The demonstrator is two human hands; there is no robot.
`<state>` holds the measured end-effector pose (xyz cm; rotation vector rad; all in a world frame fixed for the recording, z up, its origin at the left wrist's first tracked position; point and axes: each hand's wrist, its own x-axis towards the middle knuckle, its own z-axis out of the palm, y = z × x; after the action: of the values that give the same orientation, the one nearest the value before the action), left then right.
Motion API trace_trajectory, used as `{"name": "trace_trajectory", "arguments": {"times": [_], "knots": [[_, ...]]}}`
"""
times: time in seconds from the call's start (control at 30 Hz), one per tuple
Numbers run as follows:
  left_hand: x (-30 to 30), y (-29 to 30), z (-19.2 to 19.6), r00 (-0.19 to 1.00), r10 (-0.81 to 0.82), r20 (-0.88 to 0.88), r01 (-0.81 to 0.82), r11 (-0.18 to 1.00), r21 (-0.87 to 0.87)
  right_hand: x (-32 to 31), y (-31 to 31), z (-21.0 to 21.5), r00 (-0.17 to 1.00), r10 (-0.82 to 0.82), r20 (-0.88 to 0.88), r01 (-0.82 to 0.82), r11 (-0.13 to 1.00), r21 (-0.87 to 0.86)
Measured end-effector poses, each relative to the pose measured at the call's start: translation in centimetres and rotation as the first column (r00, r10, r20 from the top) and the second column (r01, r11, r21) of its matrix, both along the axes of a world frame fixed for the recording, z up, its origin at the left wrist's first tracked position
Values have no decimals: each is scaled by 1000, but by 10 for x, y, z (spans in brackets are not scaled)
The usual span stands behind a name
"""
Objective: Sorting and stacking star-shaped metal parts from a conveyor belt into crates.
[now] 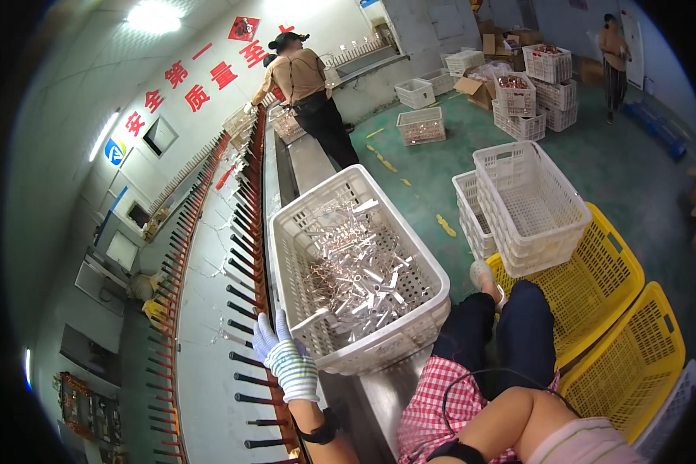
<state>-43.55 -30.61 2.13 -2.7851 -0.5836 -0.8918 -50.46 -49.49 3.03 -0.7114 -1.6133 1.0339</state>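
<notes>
My left hand, in a white glove with blue and green stripes, is at the near left corner of a white plastic crate. Its fingers are stretched out and apart beside the black-sleeved pegs of a long rack. I cannot tell whether the fingertips touch a peg. Inside the crate lies a loose heap of small silver and copper-coloured metal parts, some tube-shaped. My right forearm bends across my lap, a black band at its wrist; the right hand is out of the picture.
A metal bench runs under the crate. Yellow crates and stacked white crates stand at my right. A co-worker stands at the rack's far end, another person at the far right. More filled crates stand behind.
</notes>
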Motion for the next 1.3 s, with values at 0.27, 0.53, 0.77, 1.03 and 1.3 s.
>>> {"name": "trace_trajectory", "arguments": {"times": [0.27,0.53,0.77,1.03,1.3], "knots": [[-59,-1,-43,916,124,382,146,783,-604,-6,4,4,998,53,-35,-53,999,-8],[-95,26,-58,718,353,600,312,608,-731,-10,0,0,994,87,-67,-89,995,-40],[-99,98,-86,538,626,564,72,633,-771,-13,-1,4,993,90,-78,-93,995,-34],[-112,60,-36,392,660,641,-54,712,-700,-9,-4,2,994,71,-88,-74,997,-32],[-127,22,4,339,400,851,0,905,-425,-15,0,2,991,74,-111,-79,996,-47]]}}
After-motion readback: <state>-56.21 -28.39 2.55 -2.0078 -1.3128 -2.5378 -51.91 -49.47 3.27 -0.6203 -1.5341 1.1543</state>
